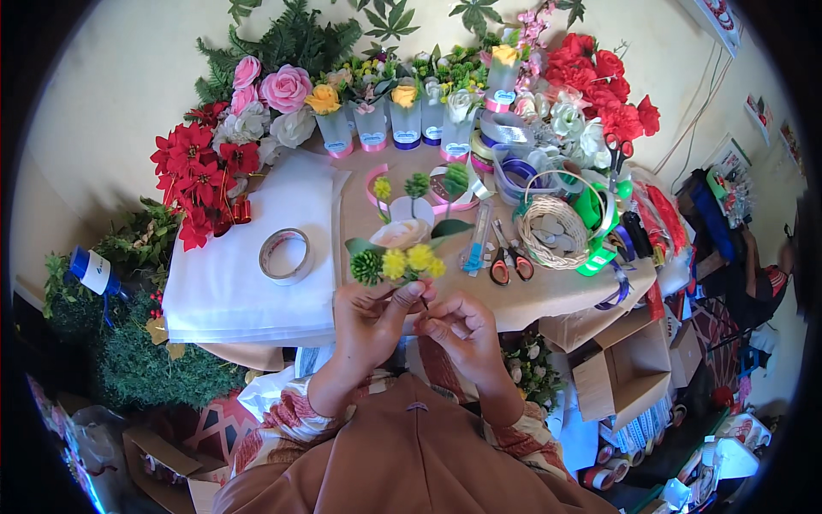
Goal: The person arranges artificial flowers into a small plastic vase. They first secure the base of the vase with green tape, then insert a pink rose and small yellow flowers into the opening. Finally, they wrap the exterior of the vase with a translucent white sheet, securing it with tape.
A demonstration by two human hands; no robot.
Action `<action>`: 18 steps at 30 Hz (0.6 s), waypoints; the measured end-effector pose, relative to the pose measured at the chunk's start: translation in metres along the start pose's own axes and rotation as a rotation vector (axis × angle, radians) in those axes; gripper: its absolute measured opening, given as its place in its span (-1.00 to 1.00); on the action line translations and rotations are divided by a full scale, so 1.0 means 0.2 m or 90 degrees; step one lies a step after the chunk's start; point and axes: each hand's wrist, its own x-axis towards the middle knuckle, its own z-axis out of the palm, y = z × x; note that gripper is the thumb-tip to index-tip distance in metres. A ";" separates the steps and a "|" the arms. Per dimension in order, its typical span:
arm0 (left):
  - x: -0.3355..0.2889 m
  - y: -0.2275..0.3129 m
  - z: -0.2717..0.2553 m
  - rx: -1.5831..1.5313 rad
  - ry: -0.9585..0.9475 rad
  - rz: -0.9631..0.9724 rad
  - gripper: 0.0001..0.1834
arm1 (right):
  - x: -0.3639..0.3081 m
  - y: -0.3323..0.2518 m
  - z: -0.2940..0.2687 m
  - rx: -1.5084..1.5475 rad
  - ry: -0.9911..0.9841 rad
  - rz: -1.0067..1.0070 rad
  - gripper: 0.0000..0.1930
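Note:
A small bunch of artificial flowers [401, 235] stands upright in front of me, over the table's near edge. It has a cream rose, yellow blossoms, green spiky balls and dark leaves. Its stems are pinched between the thumb and fingers of my left hand [366, 319]. Just below the blossoms, my right hand [467, 332] closes its thumb and forefinger on the dark stem end, its other fingers curled. Behind the bunch lie a pink ribbon [377, 184], a blue box cutter [476, 244] and orange-and-black scissors [511, 264].
White sheets [231, 283] with a tape roll [285, 256] cover the table's left. Several frosted vases [372, 128] of flowers line the back. A wicker basket [548, 257] stands at right, near a red-handled pair of scissors [618, 154]. An open cardboard box [629, 377] sits below right.

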 end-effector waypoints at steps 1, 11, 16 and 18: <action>0.00 0.01 -0.01 -0.010 -0.003 0.007 -0.88 | 0.00 -0.01 0.01 -0.009 0.011 -0.002 -0.90; 0.00 -0.08 -0.01 0.079 0.029 0.028 -0.91 | 0.02 -0.02 -0.02 -0.376 -0.037 0.003 -0.86; 0.02 -0.22 0.02 0.199 0.037 0.125 -0.95 | 0.05 0.12 -0.14 -0.657 0.003 -0.218 -0.74; 0.04 -0.25 0.02 0.258 0.044 0.155 -0.95 | 0.06 0.13 -0.16 -0.721 0.021 -0.292 -0.67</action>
